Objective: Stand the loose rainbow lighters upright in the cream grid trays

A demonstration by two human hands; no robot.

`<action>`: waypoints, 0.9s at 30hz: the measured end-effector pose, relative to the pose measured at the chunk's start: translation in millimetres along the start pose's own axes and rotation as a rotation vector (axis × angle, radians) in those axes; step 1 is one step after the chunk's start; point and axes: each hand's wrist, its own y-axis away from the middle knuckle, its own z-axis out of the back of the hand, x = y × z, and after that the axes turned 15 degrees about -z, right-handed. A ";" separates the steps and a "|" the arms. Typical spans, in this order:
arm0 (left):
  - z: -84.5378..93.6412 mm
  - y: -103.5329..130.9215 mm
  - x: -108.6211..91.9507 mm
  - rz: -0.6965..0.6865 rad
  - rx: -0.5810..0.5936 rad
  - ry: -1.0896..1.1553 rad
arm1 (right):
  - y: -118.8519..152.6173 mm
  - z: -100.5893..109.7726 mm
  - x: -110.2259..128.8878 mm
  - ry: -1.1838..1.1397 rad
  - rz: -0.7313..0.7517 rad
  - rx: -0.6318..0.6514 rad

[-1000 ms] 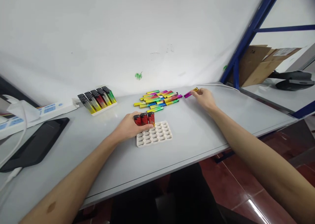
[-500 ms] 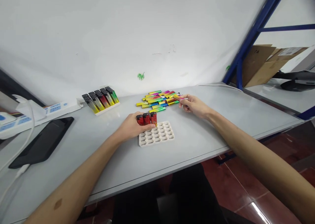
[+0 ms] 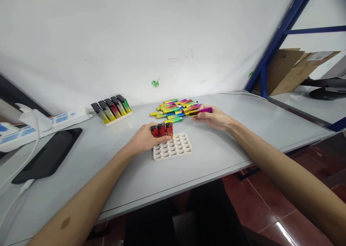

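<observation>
The left hand (image 3: 144, 139) curls against the near-left corner of the white slotted tray (image 3: 173, 146), its fingers hidden behind three red lighters (image 3: 162, 130) standing upright in the back row. The right hand (image 3: 214, 118) pinches a magenta lighter (image 3: 203, 111) (held level) just beside the pile of loose lighters (image 3: 174, 109), whose individual pieces blur together.
</observation>
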 end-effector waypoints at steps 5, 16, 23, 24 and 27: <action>0.8 0.9 -2.4 -0.004 -0.005 -0.001 | 1.9 -3.8 0.3 0.130 -0.042 -0.013; 0.3 0.2 -1.0 0.005 0.009 -0.011 | -2.3 1.6 -1.1 0.246 -0.014 -0.079; 0.4 0.6 -1.6 -0.007 0.014 -0.014 | -2.6 2.2 0.5 0.045 -0.081 -0.070; 0.4 0.5 -1.4 -0.008 0.014 -0.015 | -2.1 1.6 0.8 0.029 -0.085 -0.060; 0.3 0.4 -0.8 -0.010 0.017 -0.015 | -0.1 -1.4 2.1 0.026 -0.096 -0.062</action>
